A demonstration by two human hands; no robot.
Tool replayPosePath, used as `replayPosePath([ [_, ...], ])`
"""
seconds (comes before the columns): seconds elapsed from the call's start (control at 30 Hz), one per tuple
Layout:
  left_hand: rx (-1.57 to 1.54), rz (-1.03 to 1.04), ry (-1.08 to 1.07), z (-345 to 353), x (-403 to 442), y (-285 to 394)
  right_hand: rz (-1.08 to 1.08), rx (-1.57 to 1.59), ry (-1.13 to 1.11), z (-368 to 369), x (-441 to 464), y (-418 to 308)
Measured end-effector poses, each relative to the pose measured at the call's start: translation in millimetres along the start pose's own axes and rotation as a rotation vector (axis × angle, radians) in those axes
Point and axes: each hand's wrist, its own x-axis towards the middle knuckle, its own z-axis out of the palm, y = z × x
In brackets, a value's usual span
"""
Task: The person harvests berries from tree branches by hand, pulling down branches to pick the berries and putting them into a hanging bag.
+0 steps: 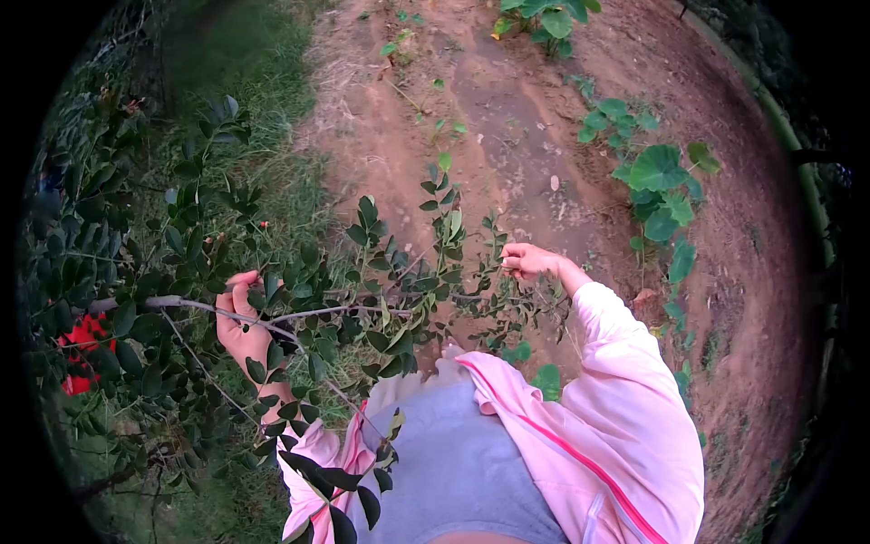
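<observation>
A leafy branch (340, 310) reaches from the left across the front of my body, with small dark green leaves along its forking stems. My left hand (243, 322) is curled behind the branch near its fork, fingertips partly hidden by stem and leaves; whether it grips the stem is unclear. Toward the branch's thin right-hand tips, my right hand (533, 261) has thumb and fingers pinched together beside small leaves. What lies between those fingertips is too small to make out.
Dense shrub foliage (100, 227) fills the left side, with a red object (86, 344) among the leaves. Grass (272, 118) borders bare brown soil (408, 163). Broad-leaved green plants (657, 170) grow in a row at the right.
</observation>
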Motion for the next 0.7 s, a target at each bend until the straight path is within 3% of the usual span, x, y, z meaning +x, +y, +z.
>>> replayPosePath([
  [0.1, 0.013, 0.017, 0.078, -4, 0, -2, -0.099, -0.707, 0.276, -31, 3, 52],
  [0.17, -0.052, 0.02, 0.07, -7, 4, -11, 0.119, -0.025, 0.28, -39, -41, 37],
  [0.3, -0.068, -0.078, -0.005, -7, -7, 17, -0.234, 0.628, 0.209, -41, -93, -34],
  [0.43, -0.241, -0.059, -0.109, -5, -13, 6, -0.528, 0.848, -0.005, -2, -88, -114],
  [0.5, -0.149, 0.01, -0.125, -6, -15, 8, -0.64, 0.941, -0.154, 28, -78, -154],
  [0.63, -0.164, 0.002, -0.115, -19, -23, 0, -0.63, 0.993, -0.388, 82, -73, -231],
  [0.7, -0.177, 0.009, -0.111, -27, -26, -5, -0.629, 0.847, -0.453, 102, -70, -264],
])
